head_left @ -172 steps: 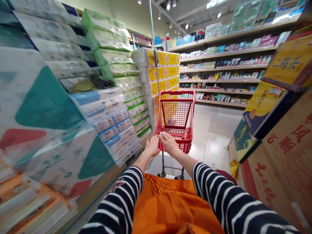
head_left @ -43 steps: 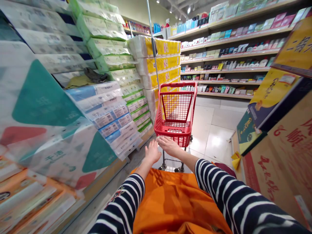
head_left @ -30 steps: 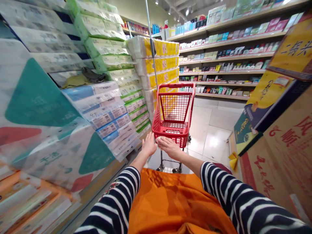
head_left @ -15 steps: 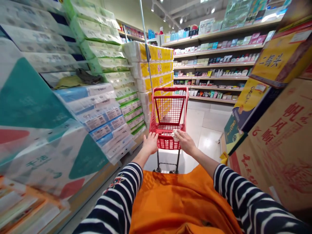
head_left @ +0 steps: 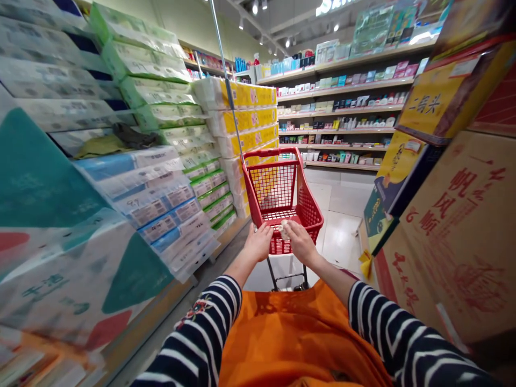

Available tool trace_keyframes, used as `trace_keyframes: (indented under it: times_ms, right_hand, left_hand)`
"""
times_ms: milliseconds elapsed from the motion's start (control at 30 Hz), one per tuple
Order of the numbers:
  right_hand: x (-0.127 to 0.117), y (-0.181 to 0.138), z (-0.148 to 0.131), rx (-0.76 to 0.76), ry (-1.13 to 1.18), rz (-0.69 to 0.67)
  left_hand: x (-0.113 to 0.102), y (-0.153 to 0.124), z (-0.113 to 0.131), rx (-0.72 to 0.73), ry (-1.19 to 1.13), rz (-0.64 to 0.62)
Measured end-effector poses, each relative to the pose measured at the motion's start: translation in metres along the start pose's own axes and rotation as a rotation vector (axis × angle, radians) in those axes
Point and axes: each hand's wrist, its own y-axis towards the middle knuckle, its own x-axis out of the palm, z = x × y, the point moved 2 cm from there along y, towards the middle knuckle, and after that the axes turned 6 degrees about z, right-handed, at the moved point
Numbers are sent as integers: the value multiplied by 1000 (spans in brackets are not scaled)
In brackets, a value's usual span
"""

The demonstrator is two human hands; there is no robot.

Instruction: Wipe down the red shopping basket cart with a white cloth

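A red plastic shopping cart (head_left: 308, 212) on black metal legs stands right in front of me, angled with its front toward the left. Its basket has a grid back panel, and no goods show inside. My left hand (head_left: 259, 243) lies over the near rim of the cart, fingers bent across it and the thumb to the left side. My right hand (head_left: 301, 242) is closed round a crumpled white cloth or tissue (head_left: 284, 230) and rests at the same rim. What lies under both palms is hidden.
Stacked tissue packs (head_left: 161, 204) line the left, with yellow-and-white packs (head_left: 245, 123) beyond. A thin metal pole (head_left: 226, 70) rises beside them. Cardboard boxes (head_left: 455, 226) crowd the right. Shelves (head_left: 342, 129) of small goods close off the far end of the tiled aisle (head_left: 342, 231).
The cart has swung round so its front points more to the left and its right side shows. My hands have moved closer together on it.
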Motion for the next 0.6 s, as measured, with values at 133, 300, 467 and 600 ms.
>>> trace_keyframes:
  times_ms: [133,300,467,600]
  right_hand:
    - [-26,-7,61,121,-66,22]
    - [-33,-6,72,208,-124,-6]
    - [-13,-6,12,105,-45,-36]
    - [-14,-9,7,52,4,-33]
  left_hand:
    - [1,1,8,-21,1,-4]
    - [2,-1,28,-27,2,-10]
    - [4,-5,45,-14,9,12]
    - [1,-5,46,10,-15,33]
